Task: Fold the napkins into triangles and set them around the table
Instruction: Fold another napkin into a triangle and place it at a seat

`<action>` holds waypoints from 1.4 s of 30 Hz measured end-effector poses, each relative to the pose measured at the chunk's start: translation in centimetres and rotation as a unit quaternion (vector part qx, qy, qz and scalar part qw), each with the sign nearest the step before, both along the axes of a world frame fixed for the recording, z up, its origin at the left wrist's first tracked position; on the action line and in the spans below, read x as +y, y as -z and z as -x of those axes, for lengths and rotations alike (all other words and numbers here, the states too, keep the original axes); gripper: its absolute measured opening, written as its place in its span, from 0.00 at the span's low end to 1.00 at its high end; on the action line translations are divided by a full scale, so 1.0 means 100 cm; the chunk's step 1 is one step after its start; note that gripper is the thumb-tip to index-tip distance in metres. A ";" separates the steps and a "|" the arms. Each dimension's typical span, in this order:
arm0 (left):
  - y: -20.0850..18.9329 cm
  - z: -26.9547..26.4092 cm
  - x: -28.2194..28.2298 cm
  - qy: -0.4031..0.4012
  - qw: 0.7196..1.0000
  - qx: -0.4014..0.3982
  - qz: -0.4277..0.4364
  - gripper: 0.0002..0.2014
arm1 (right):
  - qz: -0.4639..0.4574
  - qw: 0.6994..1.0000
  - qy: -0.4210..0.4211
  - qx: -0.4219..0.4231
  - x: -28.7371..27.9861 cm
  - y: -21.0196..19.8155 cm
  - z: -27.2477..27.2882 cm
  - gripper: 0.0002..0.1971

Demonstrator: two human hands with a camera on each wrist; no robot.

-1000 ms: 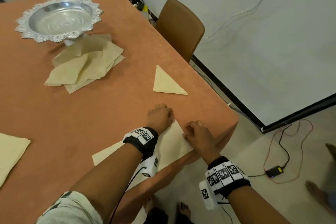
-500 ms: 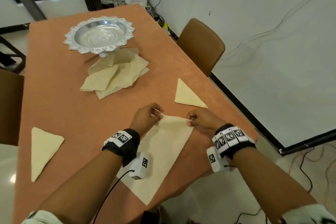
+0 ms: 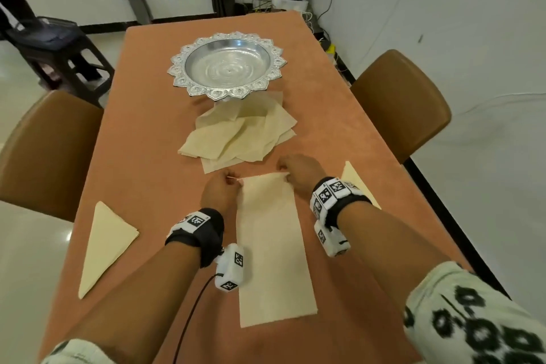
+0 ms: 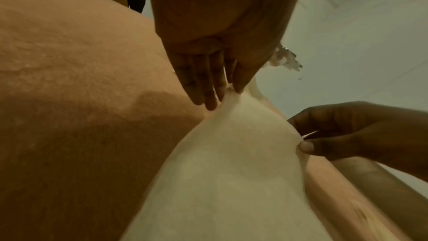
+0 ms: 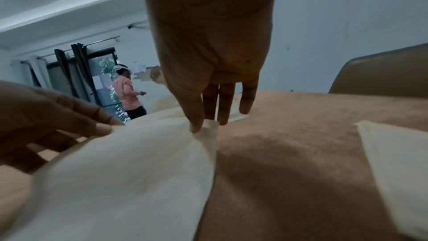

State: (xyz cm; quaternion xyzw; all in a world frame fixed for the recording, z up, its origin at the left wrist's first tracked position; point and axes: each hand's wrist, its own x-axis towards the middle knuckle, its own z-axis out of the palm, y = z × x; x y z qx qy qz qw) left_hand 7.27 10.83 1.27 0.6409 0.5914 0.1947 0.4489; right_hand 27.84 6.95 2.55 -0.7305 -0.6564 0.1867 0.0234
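Observation:
A cream napkin (image 3: 271, 248) lies as a long rectangle on the orange table (image 3: 141, 162) in front of me. My left hand (image 3: 220, 190) pinches its far left corner (image 4: 228, 92) between thumb and fingers. My right hand (image 3: 297, 170) pinches the far right corner (image 5: 207, 127). One folded triangle (image 3: 105, 241) lies at the left edge. Another folded triangle (image 3: 353, 179) lies at the right edge, partly behind my right wrist. A loose pile of unfolded napkins (image 3: 242, 134) sits just beyond my hands.
A silver scalloped bowl (image 3: 227, 65) stands on a foot behind the pile. Brown chairs flank the table, one on the left (image 3: 44, 151) and one on the right (image 3: 401, 103). In the right wrist view a person in a pink shirt (image 5: 127, 92) stands by the far window.
The napkin has swung from a slant near the table's right corner to lie lengthwise before me. Both hands kept hold of its far corners. My view has turned toward the bowl.

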 end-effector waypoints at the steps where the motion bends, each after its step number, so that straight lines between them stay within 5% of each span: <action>1: 0.004 0.004 0.006 0.007 0.999 0.030 -0.014 0.10 | 0.002 1.000 -0.006 -0.006 0.006 0.008 0.002 0.18; 5: 0.005 0.019 -0.012 0.046 0.988 0.107 -0.098 0.19 | -0.036 0.999 -0.008 -0.002 -0.001 0.021 0.007 0.22; 9: 0.010 0.050 -0.073 0.110 0.982 0.083 -0.126 0.16 | -0.070 0.997 -0.007 0.030 -0.049 0.015 0.015 0.18; 13: 0.019 0.079 -0.132 0.192 0.959 0.142 -0.155 0.15 | -0.065 0.993 -0.053 0.077 -0.121 0.017 0.027 0.11; 15: 0.021 0.091 -0.154 0.234 0.939 0.174 -0.181 0.19 | -0.073 0.989 -0.081 0.099 -0.158 0.024 0.033 0.09; 19: 0.028 0.108 -0.186 0.313 0.876 0.279 -0.239 0.26 | -0.030 0.986 -0.118 0.113 -0.221 0.042 0.038 0.21; 22: 0.033 0.114 -0.197 0.322 0.859 0.277 -0.285 0.17 | -0.046 0.988 -0.120 0.083 -0.253 0.052 0.039 0.23; 27: 0.033 0.110 -0.198 0.323 0.834 0.285 -0.346 0.03 | -0.158 0.982 -0.105 0.023 -0.257 0.064 0.050 0.13; 29: 0.027 0.104 -0.201 0.338 0.819 0.321 -0.335 0.09 | -0.178 0.976 -0.124 -0.012 -0.252 0.065 0.055 0.04; 32: 0.022 0.101 -0.207 0.354 0.809 0.354 -0.308 0.13 | -0.177 0.974 -0.135 -0.050 -0.250 0.064 0.056 0.10; 34: 0.021 0.102 -0.208 0.358 0.810 0.364 -0.288 0.16 | -0.173 0.974 -0.134 -0.054 -0.253 0.061 0.055 0.03; 37: 0.020 0.104 -0.211 0.340 0.815 0.365 -0.295 0.12 | -0.170 0.978 -0.117 -0.035 -0.256 0.058 0.057 0.11; 42: 0.016 0.097 -0.216 0.321 0.804 0.393 -0.310 0.12 | -0.154 0.983 -0.102 -0.009 -0.257 0.053 0.057 0.02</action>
